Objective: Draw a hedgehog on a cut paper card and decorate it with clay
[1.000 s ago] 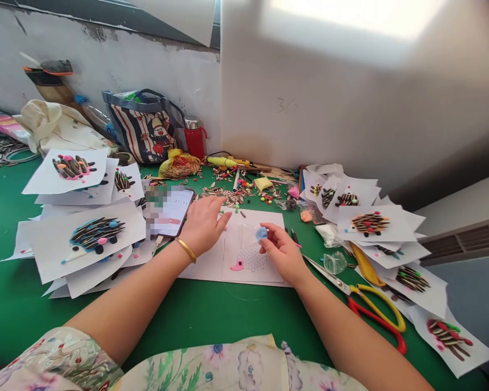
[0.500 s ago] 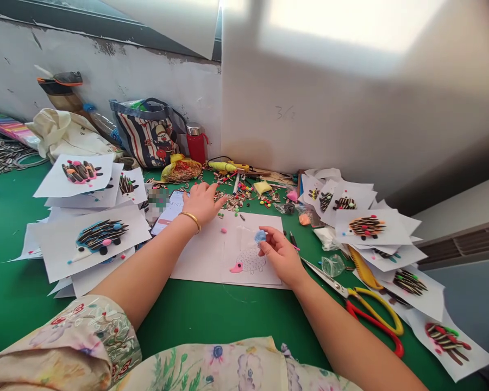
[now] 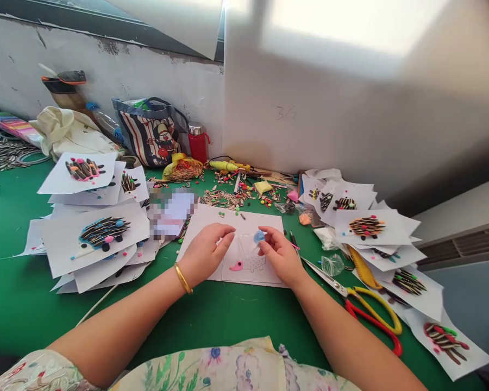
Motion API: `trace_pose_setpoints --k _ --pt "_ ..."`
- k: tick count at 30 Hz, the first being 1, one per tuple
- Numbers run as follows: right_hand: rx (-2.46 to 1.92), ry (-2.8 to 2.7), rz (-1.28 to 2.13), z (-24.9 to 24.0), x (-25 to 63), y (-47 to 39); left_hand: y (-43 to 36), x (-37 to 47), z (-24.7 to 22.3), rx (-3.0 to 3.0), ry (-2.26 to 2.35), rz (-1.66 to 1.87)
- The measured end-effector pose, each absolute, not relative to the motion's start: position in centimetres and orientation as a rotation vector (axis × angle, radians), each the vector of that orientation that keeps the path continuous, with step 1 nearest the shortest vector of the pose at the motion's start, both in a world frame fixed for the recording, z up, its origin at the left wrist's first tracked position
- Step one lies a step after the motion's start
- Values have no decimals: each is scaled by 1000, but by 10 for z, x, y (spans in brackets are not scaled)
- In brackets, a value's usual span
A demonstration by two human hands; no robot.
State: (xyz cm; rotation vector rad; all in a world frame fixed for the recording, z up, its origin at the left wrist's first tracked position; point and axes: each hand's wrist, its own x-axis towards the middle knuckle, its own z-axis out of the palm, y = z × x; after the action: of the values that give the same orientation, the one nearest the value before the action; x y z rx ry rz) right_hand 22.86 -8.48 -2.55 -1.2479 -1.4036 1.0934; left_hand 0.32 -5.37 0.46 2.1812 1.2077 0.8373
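My right hand pinches a lump of blue modelling clay in clear plastic wrap, above a sheet of white paper. On that paper is a printed hedgehog with a pink clay face and a dark eye; my right fingers hide part of its back. Opposite, my left hand curves over the paper's left half, thumb and forefinger close together beside the wrap's left edge. Whether the left fingertips grip the wrap is too small to tell. A gold bangle circles the left wrist.
Finished hedgehog pictures are stacked on the left, and more pictures lie on the right. Open-bladed scissors rest beside my right forearm. Sunflower seeds and clay bits scatter behind the paper. A phone lies left of it.
My left hand has come back from the phone and seeds toward the blue clay. It now covers where a pink clay ball lay. My right hand has stayed put with the clay.
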Motion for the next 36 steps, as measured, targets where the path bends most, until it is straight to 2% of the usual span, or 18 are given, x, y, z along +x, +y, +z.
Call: trace_pose_setpoints --k 5,16,36 --pt "-1278 -1402 1041 -28 231 -82 -50 -2 -3 2279 1262 909" --pt "-1390 -1439 1010 -34 236 -77 -50 -13 -5 2469 1423 795" --pt "-1425 -1470 1014 -37 237 -78 -35 -33 3 2414 1982 321"
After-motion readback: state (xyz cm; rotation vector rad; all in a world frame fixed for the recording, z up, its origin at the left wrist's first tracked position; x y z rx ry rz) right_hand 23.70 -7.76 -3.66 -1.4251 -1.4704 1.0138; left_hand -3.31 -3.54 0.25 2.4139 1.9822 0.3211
